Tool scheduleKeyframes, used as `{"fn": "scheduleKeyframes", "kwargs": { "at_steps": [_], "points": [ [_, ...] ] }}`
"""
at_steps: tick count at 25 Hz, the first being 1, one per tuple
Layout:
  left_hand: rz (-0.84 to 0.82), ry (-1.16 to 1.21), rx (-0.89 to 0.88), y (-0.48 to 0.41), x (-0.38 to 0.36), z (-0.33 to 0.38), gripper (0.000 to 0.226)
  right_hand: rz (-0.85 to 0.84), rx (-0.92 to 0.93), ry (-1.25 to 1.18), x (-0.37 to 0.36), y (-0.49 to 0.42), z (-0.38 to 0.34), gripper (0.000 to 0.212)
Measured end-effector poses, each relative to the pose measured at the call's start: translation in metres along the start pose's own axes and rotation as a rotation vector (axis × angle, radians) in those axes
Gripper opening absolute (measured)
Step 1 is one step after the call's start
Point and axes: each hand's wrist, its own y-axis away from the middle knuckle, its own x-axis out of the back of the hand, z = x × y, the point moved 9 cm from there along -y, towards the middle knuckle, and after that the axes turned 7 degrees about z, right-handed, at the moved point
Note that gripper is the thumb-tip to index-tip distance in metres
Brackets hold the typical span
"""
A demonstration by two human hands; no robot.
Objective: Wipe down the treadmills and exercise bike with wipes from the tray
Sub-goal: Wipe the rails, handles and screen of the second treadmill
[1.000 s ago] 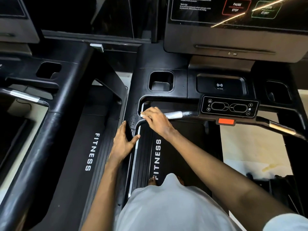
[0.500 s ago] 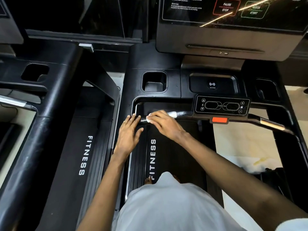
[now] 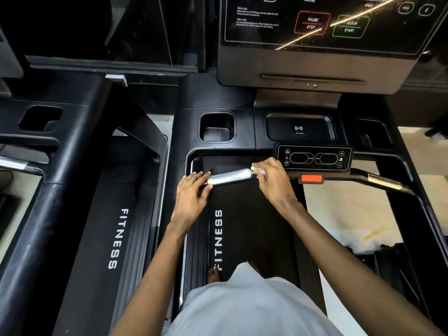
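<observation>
Two hands: my left hand [image 3: 191, 200] lies with straight fingers on the left end of the silver grip [image 3: 230, 178]. My right hand [image 3: 271, 183] curls over the wipe [image 3: 257, 170], pinching it against the grip's right end.
Wipe: mostly under my right fingers, with only a white corner showing.
Risk, keys: the control pad [image 3: 314, 158] and orange tab [image 3: 312, 178] sit just beyond my right knuckles. A long stroke could press a key while my bare foot [image 3: 214, 275] stands on the belt [image 3: 254, 226].
Risk, hold: so little wipe is pinched that it may slip off the round grip.
Hidden: tray and exercise bike are out of view, as is the grip's underside. The second treadmill [image 3: 116, 238], left of my left hand, is cut off.
</observation>
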Motion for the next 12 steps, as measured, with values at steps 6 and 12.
{"fn": "scheduleKeyframes", "kwargs": {
  "at_steps": [6,12],
  "points": [
    [0.039,0.021,0.176,-0.023,0.008,-0.012,0.053,0.067,-0.098,-0.165,-0.006,-0.052,-0.016,0.023],
    [-0.026,-0.049,0.033,-0.078,-0.010,0.023,0.051,-0.107,0.128,0.014,-0.051,-0.092,-0.033,0.023]
  ]
}}
